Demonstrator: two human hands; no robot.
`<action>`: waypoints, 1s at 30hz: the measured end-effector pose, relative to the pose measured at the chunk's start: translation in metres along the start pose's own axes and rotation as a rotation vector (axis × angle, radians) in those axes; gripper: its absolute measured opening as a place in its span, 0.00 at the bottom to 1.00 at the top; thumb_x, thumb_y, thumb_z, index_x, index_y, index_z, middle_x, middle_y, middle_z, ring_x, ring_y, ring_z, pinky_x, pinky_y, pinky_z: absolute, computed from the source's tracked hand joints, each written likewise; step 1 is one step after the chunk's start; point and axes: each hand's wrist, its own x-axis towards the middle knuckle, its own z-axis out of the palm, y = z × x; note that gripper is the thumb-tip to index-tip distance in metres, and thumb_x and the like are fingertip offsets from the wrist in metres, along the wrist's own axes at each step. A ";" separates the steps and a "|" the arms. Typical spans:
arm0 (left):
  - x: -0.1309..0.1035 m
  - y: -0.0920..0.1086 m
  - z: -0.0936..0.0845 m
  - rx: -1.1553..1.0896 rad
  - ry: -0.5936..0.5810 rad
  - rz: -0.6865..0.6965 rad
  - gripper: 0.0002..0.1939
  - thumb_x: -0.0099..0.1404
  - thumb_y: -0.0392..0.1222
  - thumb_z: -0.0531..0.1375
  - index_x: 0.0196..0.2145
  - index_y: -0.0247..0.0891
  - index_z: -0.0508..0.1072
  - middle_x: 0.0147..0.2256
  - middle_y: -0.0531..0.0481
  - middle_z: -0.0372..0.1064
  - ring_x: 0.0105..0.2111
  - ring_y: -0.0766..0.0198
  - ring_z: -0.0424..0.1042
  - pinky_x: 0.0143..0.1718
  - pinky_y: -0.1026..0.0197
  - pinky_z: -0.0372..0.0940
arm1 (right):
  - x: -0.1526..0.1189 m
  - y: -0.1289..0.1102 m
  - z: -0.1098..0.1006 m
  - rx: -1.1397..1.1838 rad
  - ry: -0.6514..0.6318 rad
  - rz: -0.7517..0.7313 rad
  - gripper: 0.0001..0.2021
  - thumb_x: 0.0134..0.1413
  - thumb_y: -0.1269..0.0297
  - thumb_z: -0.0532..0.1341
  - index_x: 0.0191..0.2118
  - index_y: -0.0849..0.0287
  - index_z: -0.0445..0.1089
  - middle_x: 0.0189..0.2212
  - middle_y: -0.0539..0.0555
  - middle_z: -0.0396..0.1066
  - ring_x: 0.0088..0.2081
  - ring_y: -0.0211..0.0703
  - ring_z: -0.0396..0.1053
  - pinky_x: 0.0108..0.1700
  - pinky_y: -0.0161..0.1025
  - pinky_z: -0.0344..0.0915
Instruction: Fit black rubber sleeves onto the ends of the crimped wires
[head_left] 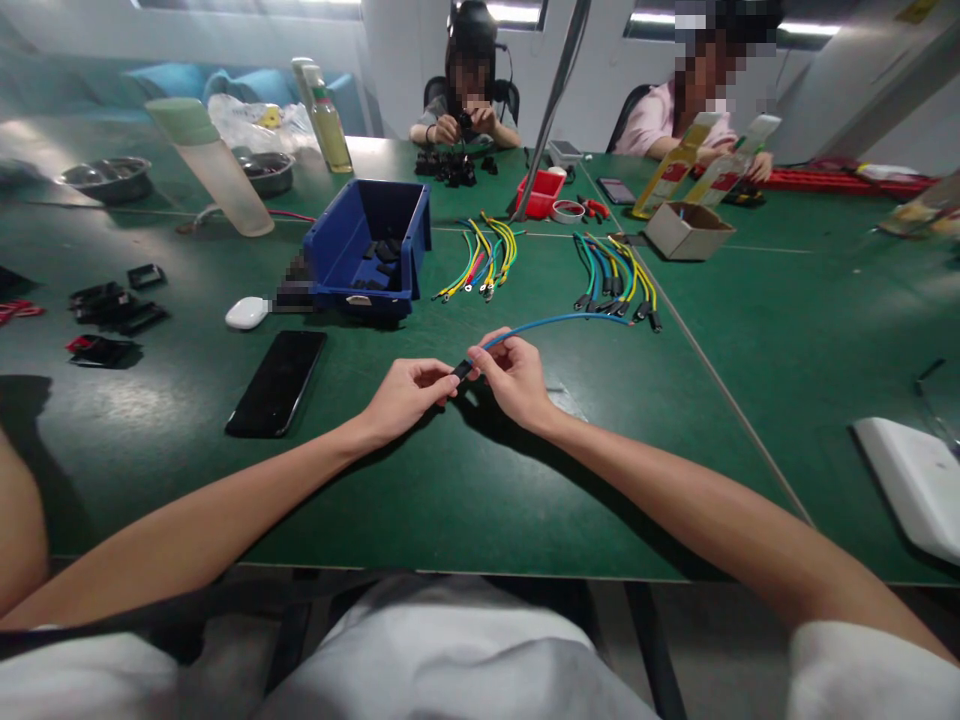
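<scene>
Between thumb and fingers, my left hand (pixel 412 395) pinches a small black connector housing (pixel 463 370). A blue wire (pixel 559 321) is pinched by my right hand (pixel 516 380) close to that housing. The wire's near end meets the housing, but the fingers hide how far in it sits. Its free end curves off to the right, above the table. Beyond my hands lie a bunch of coloured wires with bare metal terminals (pixel 480 262) and, farther right, a bunch with black housings on their ends (pixel 619 280).
A blue bin (pixel 326 265) holding black pieces stands left of the wires. Nearby are a black phone (pixel 277 385), a white earbud case (pixel 247 313) and a small cardboard box (pixel 686 235). Two people sit across the green table (pixel 480 500). A white device (pixel 911 485) lies at right.
</scene>
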 end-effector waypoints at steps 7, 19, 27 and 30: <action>-0.002 -0.002 -0.001 0.092 -0.004 0.049 0.15 0.60 0.50 0.63 0.34 0.33 0.77 0.26 0.48 0.73 0.23 0.67 0.67 0.25 0.65 0.62 | -0.002 -0.002 0.000 0.025 -0.034 -0.006 0.17 0.57 0.47 0.63 0.36 0.58 0.67 0.22 0.48 0.70 0.24 0.37 0.70 0.27 0.34 0.63; -0.011 0.001 -0.008 0.725 0.255 0.656 0.06 0.62 0.38 0.59 0.30 0.35 0.76 0.24 0.51 0.71 0.22 0.68 0.67 0.29 0.64 0.63 | -0.008 -0.013 0.003 -0.018 -0.060 0.023 0.23 0.59 0.43 0.59 0.24 0.59 0.69 0.20 0.51 0.70 0.22 0.37 0.68 0.28 0.36 0.62; -0.006 0.000 -0.016 0.977 0.306 0.923 0.04 0.61 0.35 0.59 0.31 0.37 0.75 0.23 0.51 0.71 0.22 0.67 0.68 0.29 0.63 0.65 | -0.011 -0.032 0.008 -0.001 -0.077 0.164 0.25 0.57 0.41 0.60 0.26 0.61 0.72 0.21 0.52 0.73 0.22 0.37 0.69 0.26 0.34 0.62; -0.006 0.002 -0.016 1.033 0.299 0.999 0.03 0.61 0.34 0.59 0.31 0.37 0.74 0.23 0.51 0.72 0.22 0.67 0.68 0.28 0.63 0.64 | -0.011 -0.034 0.008 -0.002 -0.085 0.193 0.24 0.57 0.43 0.60 0.26 0.60 0.74 0.22 0.53 0.74 0.22 0.37 0.70 0.24 0.34 0.61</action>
